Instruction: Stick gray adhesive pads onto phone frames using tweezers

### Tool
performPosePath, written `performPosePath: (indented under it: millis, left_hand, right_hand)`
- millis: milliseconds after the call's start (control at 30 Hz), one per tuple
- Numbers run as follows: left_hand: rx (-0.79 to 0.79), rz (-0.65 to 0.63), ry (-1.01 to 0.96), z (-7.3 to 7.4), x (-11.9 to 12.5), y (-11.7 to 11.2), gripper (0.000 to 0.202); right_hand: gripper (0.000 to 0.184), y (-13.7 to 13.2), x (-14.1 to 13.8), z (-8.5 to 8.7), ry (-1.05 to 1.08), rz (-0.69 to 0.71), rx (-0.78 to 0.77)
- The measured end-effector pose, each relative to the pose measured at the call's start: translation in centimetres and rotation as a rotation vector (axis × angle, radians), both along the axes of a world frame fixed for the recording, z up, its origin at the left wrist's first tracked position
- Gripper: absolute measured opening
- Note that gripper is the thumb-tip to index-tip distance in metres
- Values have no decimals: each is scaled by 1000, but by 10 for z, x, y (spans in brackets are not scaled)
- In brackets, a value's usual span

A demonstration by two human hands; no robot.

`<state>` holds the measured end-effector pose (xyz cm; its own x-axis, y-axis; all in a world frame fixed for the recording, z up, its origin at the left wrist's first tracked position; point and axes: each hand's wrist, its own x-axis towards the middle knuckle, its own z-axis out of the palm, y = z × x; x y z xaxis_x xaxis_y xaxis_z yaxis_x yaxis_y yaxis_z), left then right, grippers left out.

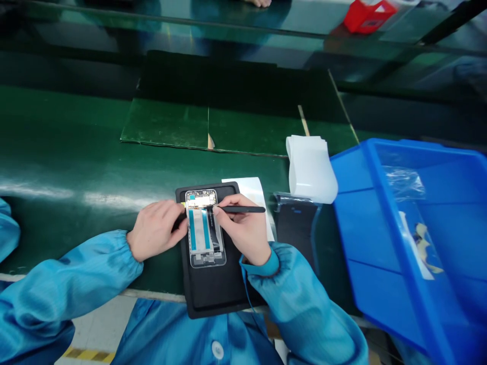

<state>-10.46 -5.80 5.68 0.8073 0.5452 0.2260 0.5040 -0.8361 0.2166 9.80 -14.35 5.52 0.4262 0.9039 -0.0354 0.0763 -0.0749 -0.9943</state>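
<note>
An opened phone frame (204, 228) with blue strips inside lies on a black mat (213, 289) at the near edge of the green bench. My right hand (245, 233) is closed on black tweezers (238, 209), their tip touching the top part of the phone frame. My left hand (155, 229) rests curled at the frame's left edge, fingers pressed against it.
A blue plastic bin (384, 223) with plastic scraps stands at the right. A stack of white film pieces (310, 167) and a dark bagged panel (297, 228) lie beside the mat. A green cardboard sheet (236, 126) lies further back, a red object (367, 15) at the far right.
</note>
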Motion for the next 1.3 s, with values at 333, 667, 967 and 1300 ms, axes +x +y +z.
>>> performPosePath:
  millis: [333, 667, 967, 1300]
  left_hand:
    - [-348, 339, 383, 15, 14, -2, 45]
    - [-246, 537, 475, 58, -42, 68, 38]
    - [-62, 672, 663, 105, -121, 146, 36]
    - [-23, 149, 150, 41, 81, 34, 26]
  right_hand:
    - [24, 7, 2, 0, 116, -38, 66]
    - [24, -5, 41, 25, 146, -124, 211]
    - [34, -7, 86, 6, -46, -135, 147]
    - [22, -3, 89, -19, -298, -174, 290]
